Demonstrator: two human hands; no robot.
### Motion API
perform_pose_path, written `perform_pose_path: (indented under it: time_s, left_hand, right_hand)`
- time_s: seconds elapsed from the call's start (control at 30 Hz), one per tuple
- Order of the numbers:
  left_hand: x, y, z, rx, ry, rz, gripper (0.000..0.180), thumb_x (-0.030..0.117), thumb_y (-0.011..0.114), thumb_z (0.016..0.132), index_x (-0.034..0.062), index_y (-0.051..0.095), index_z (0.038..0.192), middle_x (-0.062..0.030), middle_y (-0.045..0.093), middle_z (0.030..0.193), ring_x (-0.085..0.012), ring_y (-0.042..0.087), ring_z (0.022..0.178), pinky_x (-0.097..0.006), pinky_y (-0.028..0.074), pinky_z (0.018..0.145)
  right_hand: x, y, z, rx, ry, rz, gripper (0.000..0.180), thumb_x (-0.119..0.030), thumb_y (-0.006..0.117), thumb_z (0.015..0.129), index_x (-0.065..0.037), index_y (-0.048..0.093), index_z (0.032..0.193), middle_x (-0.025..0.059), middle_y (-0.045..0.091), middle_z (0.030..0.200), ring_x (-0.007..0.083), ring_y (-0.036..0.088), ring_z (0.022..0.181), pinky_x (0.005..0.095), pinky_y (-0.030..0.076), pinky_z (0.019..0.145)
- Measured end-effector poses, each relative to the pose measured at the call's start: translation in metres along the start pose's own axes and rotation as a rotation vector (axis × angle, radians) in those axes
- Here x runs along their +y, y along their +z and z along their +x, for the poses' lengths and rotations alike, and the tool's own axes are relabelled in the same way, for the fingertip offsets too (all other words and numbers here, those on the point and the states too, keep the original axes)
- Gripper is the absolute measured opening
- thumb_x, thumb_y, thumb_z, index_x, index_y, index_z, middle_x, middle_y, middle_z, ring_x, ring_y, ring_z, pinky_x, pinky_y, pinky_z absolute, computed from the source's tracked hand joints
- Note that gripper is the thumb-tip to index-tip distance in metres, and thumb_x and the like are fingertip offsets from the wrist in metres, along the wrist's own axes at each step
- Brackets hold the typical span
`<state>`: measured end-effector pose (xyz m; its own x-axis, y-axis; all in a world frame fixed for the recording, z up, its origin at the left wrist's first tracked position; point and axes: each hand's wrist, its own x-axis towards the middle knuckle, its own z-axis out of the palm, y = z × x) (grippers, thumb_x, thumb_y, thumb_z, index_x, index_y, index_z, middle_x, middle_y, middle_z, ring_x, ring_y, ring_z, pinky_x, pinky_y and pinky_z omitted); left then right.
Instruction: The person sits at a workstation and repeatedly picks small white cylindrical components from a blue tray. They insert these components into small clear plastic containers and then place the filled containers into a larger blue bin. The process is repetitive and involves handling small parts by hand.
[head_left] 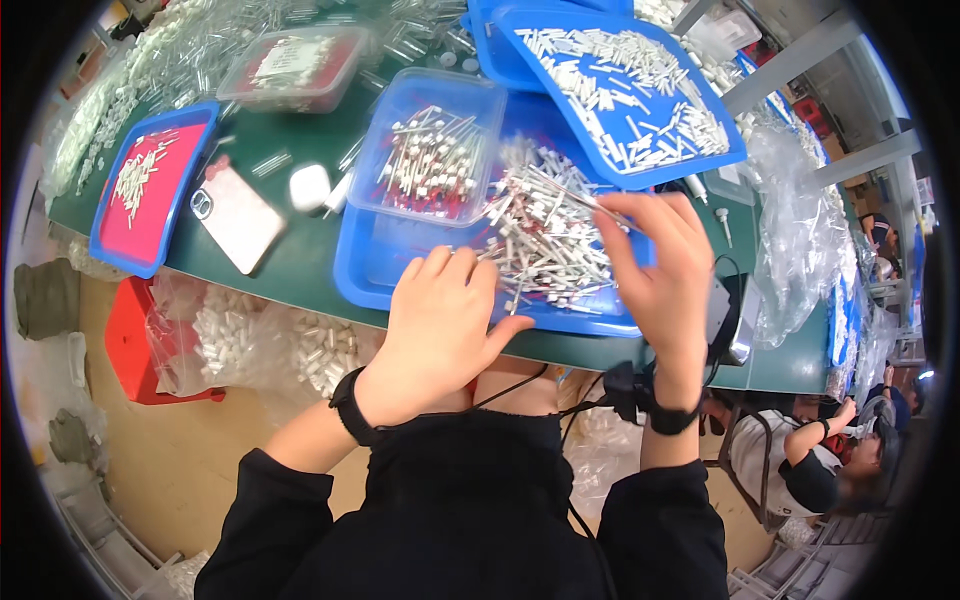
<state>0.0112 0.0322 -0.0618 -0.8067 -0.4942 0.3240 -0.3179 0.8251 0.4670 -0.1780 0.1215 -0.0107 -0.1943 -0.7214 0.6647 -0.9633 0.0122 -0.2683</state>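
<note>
Sleeves [280, 520], black, lie nearest us; ahead of them both hands are at a shallow blue tray [380, 245]. The left hand [430, 310] lies over the near edge, fingers bent and thumb apart; we cannot tell whether it grips anything. The right hand [660, 260] is closed in a pinch on a thin metal tool – tweezers [562, 192], by our reading – which slants down over the pile of white rods [560, 250] in the tray's right half.

For sound handling, we would advise keeping the tool at a shallow angle, lifting one rod at a time by its middle, and leaving the left fingers free to steady or receive it, so neighbours are not dragged along.

The rods themselves look slim, straight and pale, heaped crosswise, with reddish traces among them; the pile's far edge is blurred, so we pass no finding on defects there.

In the tray's left half we note a clear plastic container [440, 90] holding thin pins [430, 165] with white ends, loosely tangled. Beyond, at the right, a second blue tray [650, 182] leans, similar white pieces [620, 80] scattered across it.
</note>
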Motion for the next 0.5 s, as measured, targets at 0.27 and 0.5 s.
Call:
perform_pose_path:
  time_s: [0.27, 0.5]
  left_hand:
    - [0.010, 0.019, 0.003, -0.007, -0.101, 0.058, 0.009, 0.015, 0.067, 0.085, 0.0057, 0.068, 0.084, -0.0076, 0.063, 0.081, -0.0282, 0.060, 0.084, -0.039, 0.045, 0.076]
    - [0.018, 0.000, 0.003, 0.084, -0.090, -0.108, 0.018, 0.007, 0.061, 0.089, 0.0026, 0.068, 0.105, -0.0100, 0.071, 0.086, -0.0261, 0.064, 0.082, -0.036, 0.046, 0.075]
  right_hand:
    - [0.102, 0.019, 0.053, -0.136, 0.208, -0.115, 0.024, -0.022, 0.072, 0.083, -0.003, 0.072, 0.097, 0.0163, 0.069, 0.097, 0.0348, 0.064, 0.093, 0.0412, 0.049, 0.080]
    - [0.131, 0.035, 0.067, -0.389, 0.309, -0.064, 0.027, -0.019, 0.073, 0.077, -0.004, 0.073, 0.100, 0.0155, 0.072, 0.092, 0.0313, 0.069, 0.081, 0.0409, 0.053, 0.073]
